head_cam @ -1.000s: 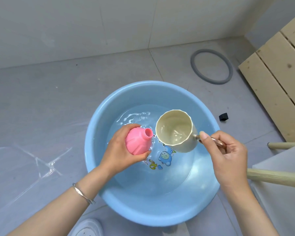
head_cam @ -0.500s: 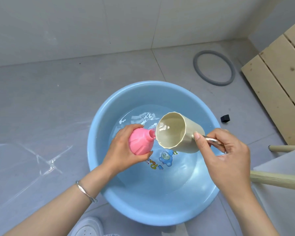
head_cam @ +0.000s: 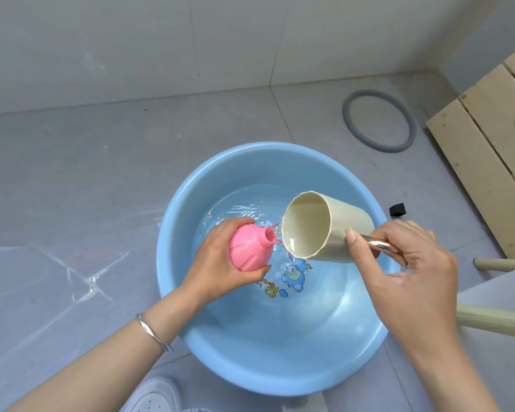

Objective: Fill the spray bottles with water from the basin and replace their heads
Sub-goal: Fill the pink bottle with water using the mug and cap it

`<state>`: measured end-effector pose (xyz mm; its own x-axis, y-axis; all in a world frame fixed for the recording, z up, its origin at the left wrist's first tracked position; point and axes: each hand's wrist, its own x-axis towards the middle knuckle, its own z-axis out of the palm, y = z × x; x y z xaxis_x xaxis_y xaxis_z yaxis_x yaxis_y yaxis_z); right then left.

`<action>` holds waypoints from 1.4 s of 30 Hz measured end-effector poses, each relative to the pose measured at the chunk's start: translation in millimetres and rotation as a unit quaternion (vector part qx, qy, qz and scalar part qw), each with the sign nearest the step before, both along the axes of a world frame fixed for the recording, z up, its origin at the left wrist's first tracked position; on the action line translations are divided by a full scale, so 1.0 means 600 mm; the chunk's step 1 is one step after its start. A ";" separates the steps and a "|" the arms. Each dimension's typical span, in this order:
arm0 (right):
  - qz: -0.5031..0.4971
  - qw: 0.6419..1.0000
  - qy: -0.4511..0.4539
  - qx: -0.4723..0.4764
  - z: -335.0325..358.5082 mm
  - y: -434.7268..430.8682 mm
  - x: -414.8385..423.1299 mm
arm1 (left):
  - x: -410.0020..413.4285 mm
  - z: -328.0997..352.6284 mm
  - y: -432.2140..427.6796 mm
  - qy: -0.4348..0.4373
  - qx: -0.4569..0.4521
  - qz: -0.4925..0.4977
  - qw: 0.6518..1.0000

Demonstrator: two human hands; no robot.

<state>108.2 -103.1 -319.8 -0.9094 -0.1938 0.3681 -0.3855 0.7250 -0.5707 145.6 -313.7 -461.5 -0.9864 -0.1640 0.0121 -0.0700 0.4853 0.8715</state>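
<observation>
Pink plastic spray bottle (head_cam: 249, 249), its head off and its neck open, is tilted over a round blue basin (head_cam: 197, 331) of water that sits on a grey tiled floor. The left hand (head_cam: 220, 263) wraps its fingers and thumb around the bottle's rounded body, a thin silver bracelet (head_cam: 153, 333) on that wrist. The right hand (head_cam: 411, 272) grips the shiny metal handle (head_cam: 379, 246) of a cream cup (head_cam: 324, 227), tipped sideways with its lip just beside the bottle's neck, where a small stream of water splashes. Cartoon stickers (head_cam: 292, 275) show through the water on the basin's bottom. A grey ring (head_cam: 379, 124) lies on the floor beyond the basin, near pale wooden boards (head_cam: 488, 144).
</observation>
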 end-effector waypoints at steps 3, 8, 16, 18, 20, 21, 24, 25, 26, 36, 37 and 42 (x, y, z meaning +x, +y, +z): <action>0.005 1.000 0.018 0.017 0.003 -0.001 0.001 | 0.000 0.001 0.000 -0.003 -0.002 0.000 1.000; 0.008 0.999 0.035 0.035 0.006 -0.003 0.001 | 0.001 0.000 0.001 -0.003 0.000 0.001 1.000; 0.009 0.997 0.060 0.054 0.010 -0.006 0.000 | 0.000 0.000 0.000 -0.004 0.002 -0.002 1.000; 0.011 0.996 0.066 0.057 0.012 -0.007 0.000 | 0.000 0.000 0.000 -0.005 0.000 -0.002 1.000; 0.013 0.995 0.076 0.064 0.013 -0.008 0.000 | 0.000 0.002 0.000 -0.008 -0.003 0.001 1.000; 0.015 0.994 0.082 0.069 0.013 -0.008 -0.001 | 0.000 0.002 0.000 -0.009 -0.003 0.001 1.000; 0.021 0.992 0.099 0.079 0.016 -0.010 0.000 | 0.000 0.002 0.000 -0.006 0.003 0.000 1.000; 0.023 0.991 0.104 0.082 0.017 -0.011 0.000 | -0.001 0.002 0.000 -0.006 0.005 0.000 1.000; 0.025 0.990 0.109 0.086 0.018 -0.012 0.001 | -0.001 0.001 0.000 -0.006 0.005 -0.001 1.000; 0.060 0.976 0.171 0.118 0.022 -0.024 0.003 | -0.001 0.002 0.001 -0.007 0.002 -0.004 1.000; 0.064 0.975 0.177 0.120 0.022 -0.025 0.003 | -0.001 0.002 0.000 -0.007 0.002 -0.004 1.000; 0.089 0.963 0.210 0.146 0.019 -0.027 0.001 | -0.002 0.002 -0.001 -0.004 0.000 -0.005 1.000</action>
<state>108.9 -119.2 -308.4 -0.6343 -0.4840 0.6028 -0.6715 0.7314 -0.1192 144.3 -314.1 -460.4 -0.9880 -0.1545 0.0047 -0.0719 0.4865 0.8707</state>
